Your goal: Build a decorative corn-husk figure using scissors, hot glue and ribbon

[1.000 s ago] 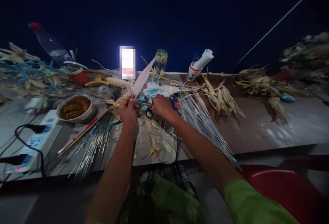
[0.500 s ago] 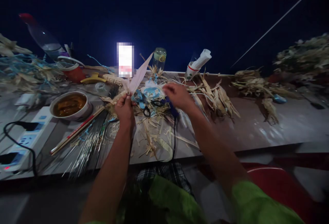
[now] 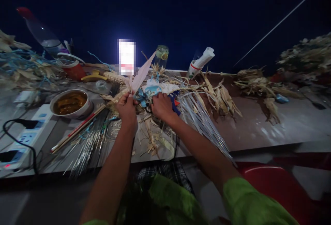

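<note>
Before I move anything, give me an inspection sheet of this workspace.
Surface: tabletop, scraps near the hands, shiny patches at right.
Things at hand: pale husk, blue strips.
Clutter: bowl of brown liquid, dry husks, corn cob, thin rods.
Hands: left hand pinches the pale husk; right hand by the blue strips, grip unclear.
Cables: black cord at power strip, red light lit.
Surroundings: red chair at right; dark background; other people: nothing seen.

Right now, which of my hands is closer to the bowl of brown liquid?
Your left. The left hand, holding a pale husk, is right of the bowl; the right hand is farther right.
</note>
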`<state>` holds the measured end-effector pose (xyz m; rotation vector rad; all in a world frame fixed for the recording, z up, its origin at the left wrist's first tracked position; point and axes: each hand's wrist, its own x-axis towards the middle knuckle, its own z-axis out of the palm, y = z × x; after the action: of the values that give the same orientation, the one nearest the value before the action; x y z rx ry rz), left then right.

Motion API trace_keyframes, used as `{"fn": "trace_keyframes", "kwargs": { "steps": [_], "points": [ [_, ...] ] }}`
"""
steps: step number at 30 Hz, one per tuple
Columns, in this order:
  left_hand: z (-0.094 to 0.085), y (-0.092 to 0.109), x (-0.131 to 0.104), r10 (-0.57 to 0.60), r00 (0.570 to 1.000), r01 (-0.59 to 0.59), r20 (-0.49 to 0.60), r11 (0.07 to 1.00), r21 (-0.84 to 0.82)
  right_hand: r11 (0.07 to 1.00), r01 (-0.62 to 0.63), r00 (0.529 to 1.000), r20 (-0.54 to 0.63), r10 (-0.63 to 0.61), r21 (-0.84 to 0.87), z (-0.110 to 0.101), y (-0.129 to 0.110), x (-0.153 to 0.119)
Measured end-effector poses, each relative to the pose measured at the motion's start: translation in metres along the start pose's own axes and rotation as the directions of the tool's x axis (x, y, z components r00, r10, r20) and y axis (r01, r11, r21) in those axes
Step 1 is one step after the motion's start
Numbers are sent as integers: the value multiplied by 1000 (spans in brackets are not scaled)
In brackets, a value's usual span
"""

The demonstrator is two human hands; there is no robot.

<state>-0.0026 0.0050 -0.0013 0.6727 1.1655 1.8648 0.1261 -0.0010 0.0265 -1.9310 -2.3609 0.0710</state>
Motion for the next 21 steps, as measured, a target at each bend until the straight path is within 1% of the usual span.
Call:
{"fn": "trace_keyframes", "kwargs": {
  "steps": [2,4,7,12,17,19,21],
  "points": [
    [0,0,-1,-1,1000,1,5,1000,-7,1000,-21,1000,20,21,-20,0,1,1],
    [0,1,-2,-10,1000,10,13,1000,-1,1000,-11,998,55,12,-23,-1,1,4],
    [0,3,-3,-15,1000,15,17,1000,10,1000,14,998,55,-12,-26,-3,1,10],
    [0,5,-4,-23,999,23,27,1000,-1,999,16,996,84,-11,-50,-5,-4,12],
    [-2,1,0,-9,1000,9,21,1000,0,988,86,996,40,-81,-131,-9,-10,14],
    [-3,-1,1,-4,999,4,34,1000,6,985,110,991,89,-99,-130,-11,-11,17],
    [-4,-2,2,-3,999,3,38,1000,15,983,139,976,185,-115,-120,-13,-10,20]
  ]
}}
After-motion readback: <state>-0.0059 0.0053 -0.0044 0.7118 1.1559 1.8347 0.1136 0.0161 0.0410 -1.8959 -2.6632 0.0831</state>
